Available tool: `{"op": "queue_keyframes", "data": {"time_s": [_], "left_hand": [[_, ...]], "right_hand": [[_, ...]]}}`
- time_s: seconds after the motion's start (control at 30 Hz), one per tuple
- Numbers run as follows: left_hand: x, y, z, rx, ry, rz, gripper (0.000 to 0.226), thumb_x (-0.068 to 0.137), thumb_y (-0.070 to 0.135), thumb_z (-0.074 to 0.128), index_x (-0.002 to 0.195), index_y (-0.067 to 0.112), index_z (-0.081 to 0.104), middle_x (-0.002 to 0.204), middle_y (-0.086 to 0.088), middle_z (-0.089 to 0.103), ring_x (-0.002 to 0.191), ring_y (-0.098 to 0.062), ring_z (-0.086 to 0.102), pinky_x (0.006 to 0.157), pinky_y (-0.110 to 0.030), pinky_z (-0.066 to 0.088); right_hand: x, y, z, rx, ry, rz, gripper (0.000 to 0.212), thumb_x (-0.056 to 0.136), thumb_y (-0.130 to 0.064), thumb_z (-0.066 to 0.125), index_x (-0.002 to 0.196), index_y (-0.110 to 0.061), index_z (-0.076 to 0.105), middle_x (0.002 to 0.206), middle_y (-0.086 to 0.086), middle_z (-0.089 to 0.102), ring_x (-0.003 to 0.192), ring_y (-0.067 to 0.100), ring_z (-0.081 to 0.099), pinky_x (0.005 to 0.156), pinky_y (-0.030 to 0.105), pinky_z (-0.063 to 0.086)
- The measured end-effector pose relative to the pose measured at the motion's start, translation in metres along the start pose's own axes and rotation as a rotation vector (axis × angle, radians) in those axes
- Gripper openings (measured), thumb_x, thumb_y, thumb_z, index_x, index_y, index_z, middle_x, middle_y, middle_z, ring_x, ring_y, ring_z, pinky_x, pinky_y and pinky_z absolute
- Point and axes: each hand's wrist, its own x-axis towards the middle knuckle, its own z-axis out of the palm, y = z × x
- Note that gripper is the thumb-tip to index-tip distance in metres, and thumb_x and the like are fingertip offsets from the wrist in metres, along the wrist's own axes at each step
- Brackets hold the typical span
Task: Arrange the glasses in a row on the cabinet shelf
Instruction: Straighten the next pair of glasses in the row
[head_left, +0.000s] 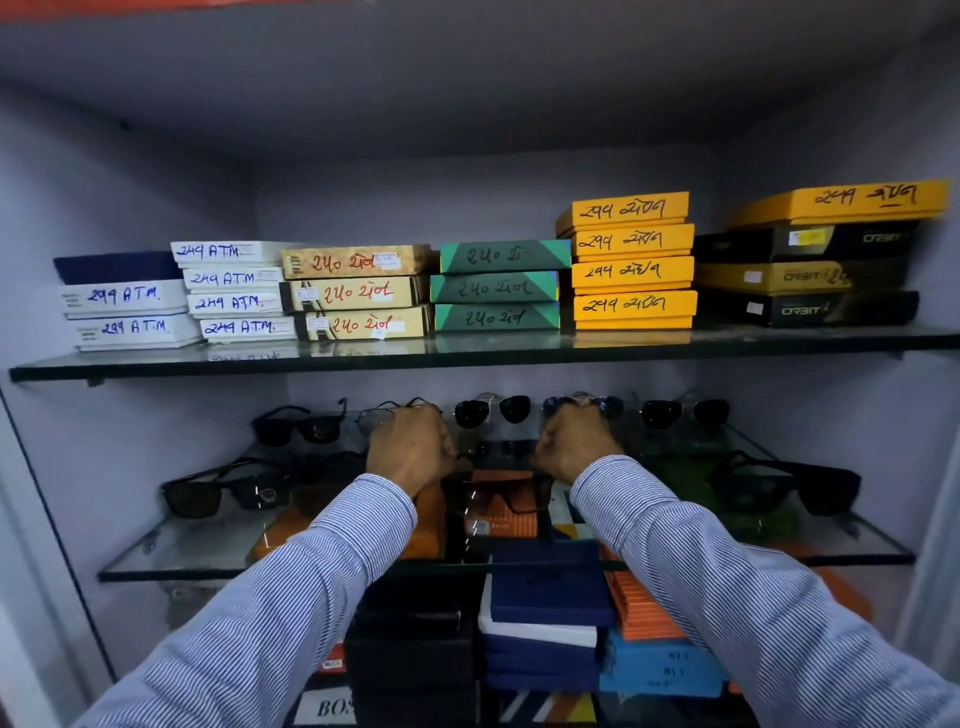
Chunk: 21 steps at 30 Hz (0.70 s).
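Several pairs of sunglasses stand on the lower glass shelf (182, 551). In the back row I see a black pair (301, 423), a thin-framed pair (382, 415), a dark aviator pair (493, 410), a blue-lensed pair (605, 405) and another aviator pair (680, 411). My left hand (410, 449) is closed on the thin-framed pair. My right hand (576, 441) is closed on the blue-lensed pair, hiding much of it. In the front row are black pairs at the left (223, 488), centre (498, 493) and right (784, 483).
The upper glass shelf (467, 353) carries stacks of labelled boxes: white, tan, green, yellow and black. Under the lower shelf lie more boxes, among them a navy box (550, 587) and orange ones. Cabinet walls close in on the left and right.
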Motion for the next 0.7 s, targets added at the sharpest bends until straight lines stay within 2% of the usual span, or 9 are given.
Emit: {"op": "queue_keyframes", "data": {"time_s": [0.13,0.23,0.3,0.43,0.5,0.57,0.7], "left_hand": [[0.001,-0.003,-0.001,0.009,-0.027,0.009,0.013,0.081,0.031,0.083,0.089,0.022,0.079,0.104,0.000,0.079,0.105,-0.024,0.072,0.095,-0.046,0.060],[0.001,-0.004,-0.004,-0.004,-0.018,0.033,0.017,0.081,0.031,0.083,0.091,0.019,0.078,0.102,-0.001,0.078,0.102,-0.025,0.073,0.093,-0.045,0.060],[-0.002,-0.002,-0.006,0.001,0.022,0.066,0.017,0.081,0.031,0.080,0.093,0.019,0.077,0.103,-0.003,0.077,0.102,-0.026,0.072,0.091,-0.045,0.060],[-0.010,0.013,-0.010,-0.010,0.096,0.159,0.018,0.083,0.037,0.079,0.093,0.022,0.078,0.102,-0.001,0.078,0.102,-0.025,0.072,0.084,-0.038,0.057],[-0.015,0.022,-0.009,-0.038,0.117,0.194,0.021,0.085,0.039,0.079,0.097,0.022,0.077,0.105,-0.001,0.077,0.105,-0.024,0.070,0.080,-0.034,0.049],[-0.019,0.031,-0.009,-0.066,0.131,0.216,0.021,0.085,0.039,0.079,0.096,0.021,0.078,0.104,-0.001,0.077,0.104,-0.024,0.070,0.080,-0.033,0.047],[-0.019,0.051,-0.008,-0.177,0.070,0.234,0.018,0.084,0.035,0.081,0.090,0.018,0.081,0.089,0.001,0.077,0.094,-0.024,0.074,0.086,-0.039,0.061]], "right_hand": [[-0.003,0.000,-0.001,-0.017,0.029,0.013,0.020,0.076,-0.020,0.077,0.089,-0.006,0.080,0.094,0.013,0.077,0.088,0.027,0.073,0.084,0.038,0.063],[0.000,0.009,-0.019,-0.019,0.117,0.062,0.017,0.080,-0.027,0.074,0.080,-0.012,0.082,0.088,0.012,0.078,0.081,0.027,0.073,0.079,0.031,0.060],[0.003,0.021,-0.036,-0.070,0.135,0.099,0.020,0.085,-0.028,0.071,0.090,-0.011,0.082,0.093,0.015,0.078,0.085,0.030,0.072,0.079,0.031,0.058],[0.001,0.037,-0.041,-0.348,-0.114,0.121,0.047,0.086,-0.031,0.070,0.131,-0.018,0.064,0.126,0.015,0.067,0.111,0.032,0.067,0.094,0.039,0.056],[-0.004,0.041,-0.033,-0.386,-0.141,0.135,0.046,0.087,-0.024,0.070,0.132,-0.019,0.060,0.126,0.014,0.067,0.112,0.033,0.067,0.094,0.043,0.057],[-0.007,0.044,-0.028,-0.401,-0.103,0.137,0.038,0.089,-0.014,0.067,0.127,-0.015,0.065,0.122,0.015,0.069,0.111,0.034,0.068,0.094,0.043,0.057],[-0.006,0.054,-0.033,-0.340,-0.052,0.084,0.031,0.091,-0.008,0.063,0.121,-0.011,0.072,0.122,0.018,0.071,0.110,0.035,0.069,0.096,0.042,0.056]]}}
